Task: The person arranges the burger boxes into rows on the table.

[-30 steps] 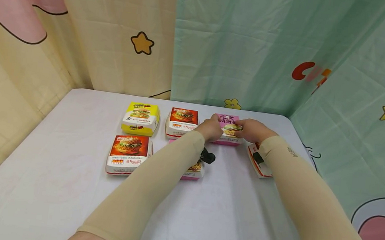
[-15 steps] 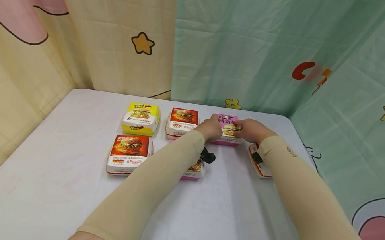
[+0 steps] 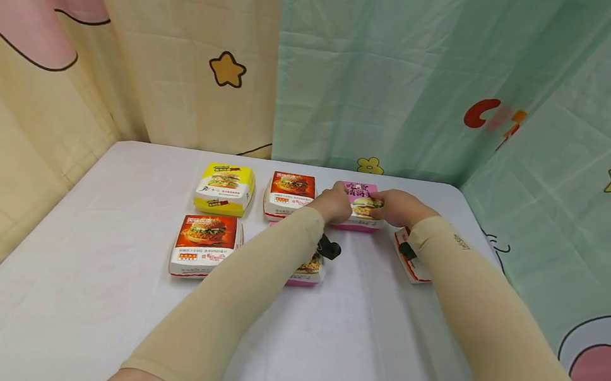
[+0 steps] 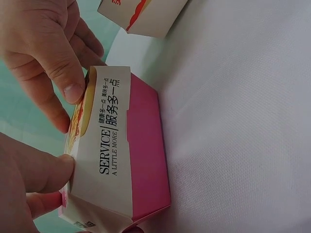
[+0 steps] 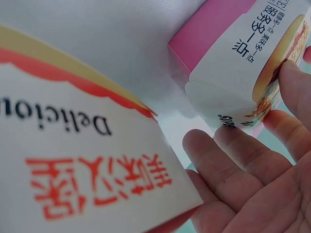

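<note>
A pink and white cardboard burger box stands on the white table between my two hands. My left hand holds its left side, with the thumb on the lid's edge. From the right side my right hand holds the same box. In the right wrist view its thumb and index finger lie on the lid, and other fingers lie at the side. The lid appears down. The far side of the box is hidden by the fingers.
A red and white burger box and a yellow one stand left in the back row. Nearer are another red one and a pink one, partly under my left forearm. A slanted red-and-white box lies below my right wrist.
Both hands stay on the pink burger box, shifting only very slightly. The other boxes have not moved.
</note>
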Tool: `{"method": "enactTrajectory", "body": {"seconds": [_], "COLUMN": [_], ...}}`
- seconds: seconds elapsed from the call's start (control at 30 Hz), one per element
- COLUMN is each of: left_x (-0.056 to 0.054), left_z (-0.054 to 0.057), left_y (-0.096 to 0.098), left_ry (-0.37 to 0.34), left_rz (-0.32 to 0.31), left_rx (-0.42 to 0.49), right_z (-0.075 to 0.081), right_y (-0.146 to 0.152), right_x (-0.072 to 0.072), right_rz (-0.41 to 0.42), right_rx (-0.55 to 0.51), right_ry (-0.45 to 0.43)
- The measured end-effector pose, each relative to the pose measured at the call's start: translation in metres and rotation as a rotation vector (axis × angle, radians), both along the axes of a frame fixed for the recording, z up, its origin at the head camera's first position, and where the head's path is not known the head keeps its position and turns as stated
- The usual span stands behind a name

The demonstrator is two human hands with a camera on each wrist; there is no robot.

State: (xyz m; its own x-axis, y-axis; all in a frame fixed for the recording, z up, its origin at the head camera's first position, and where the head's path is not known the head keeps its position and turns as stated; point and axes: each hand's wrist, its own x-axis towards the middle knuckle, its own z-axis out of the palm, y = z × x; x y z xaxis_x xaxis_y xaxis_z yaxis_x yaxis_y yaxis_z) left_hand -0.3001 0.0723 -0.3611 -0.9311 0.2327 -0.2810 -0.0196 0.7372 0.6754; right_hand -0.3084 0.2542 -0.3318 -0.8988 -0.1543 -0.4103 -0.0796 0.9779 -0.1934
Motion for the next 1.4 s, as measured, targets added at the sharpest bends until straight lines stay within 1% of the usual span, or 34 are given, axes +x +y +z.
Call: {"method": "enactTrajectory", "body": {"seconds": [0.17,0.3,0.5,0.67,0.9,1.07,1.4], "left_x": [0.0001,0.0021,0.0027,0.0002,-0.0046,-0.0039,-0.005], "left_z": [0.0002,0.0018,0.0024,0.0009,-0.0009,0.0,-0.0002], "left_y": [-0.0016,-0.0024,-0.002,-0.0016,-0.0012,-0.0022,-0.004], "left_ry": [-0.015,-0.016,-0.007,-0.002,-0.027,-0.029,-0.028], "left_rz": [-0.001,-0.001,-0.001,-0.014,-0.018,-0.019,-0.03], "left_rx": [0.014,0.017,-0.005,-0.022,-0.031,-0.021,-0.013], "right_z": [-0.0004,-0.0018,-0.0028,-0.0036,-0.0039,-0.0035,-0.0022], "right_y": [0.0001,0.0003,-0.0009,-0.0016,-0.0018,-0.0021,-0.0033], "right_x": [0.0001,0.0004,0.0006,-0.0002,-0.0001,-0.0006,0.0004], "right_rz": [-0.005,0.015,0.014,0.016,0.01,-0.017,-0.02], "right_rx": [-0.003,-0.012,-0.025,-0.019,-0.01,-0.018,-0.019], "right_ry": [-0.004,0.012,0.01,0.01,0.001,-0.014,-0.015]}}
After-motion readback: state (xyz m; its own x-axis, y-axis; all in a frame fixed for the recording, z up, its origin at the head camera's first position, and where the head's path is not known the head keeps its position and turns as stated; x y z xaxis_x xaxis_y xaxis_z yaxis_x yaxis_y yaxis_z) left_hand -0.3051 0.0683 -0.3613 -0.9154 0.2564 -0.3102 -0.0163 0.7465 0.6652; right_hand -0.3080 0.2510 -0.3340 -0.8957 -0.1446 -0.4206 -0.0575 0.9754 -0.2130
